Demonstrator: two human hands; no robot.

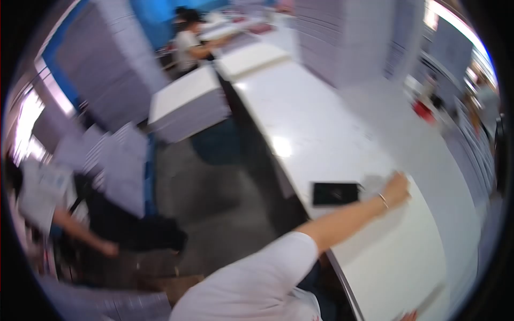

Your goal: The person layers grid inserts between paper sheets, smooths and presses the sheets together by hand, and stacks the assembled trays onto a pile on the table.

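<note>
My left hand (396, 189) reaches across the white worktop, its fingers closed at the far edge of a large white sheet (393, 251). Motion blur hides what is in the fingers, if anything. A bracelet (383, 201) circles that wrist. Just short of the hand, a dark phone-like rectangle (335, 193) lies flat near the front edge. Only blurred fingertips of my right hand (409, 316) show at the bottom edge, beside a thin grey strip (431, 299); their grip is hidden.
A thick stack of white sheets (188, 101) stands left of the worktop, another pile (252, 60) at its far end. Tall stacks (321, 43) rise behind. A person (51, 192) is at the left, another (188, 45) sits farther back. Grey floor (214, 214) lies between.
</note>
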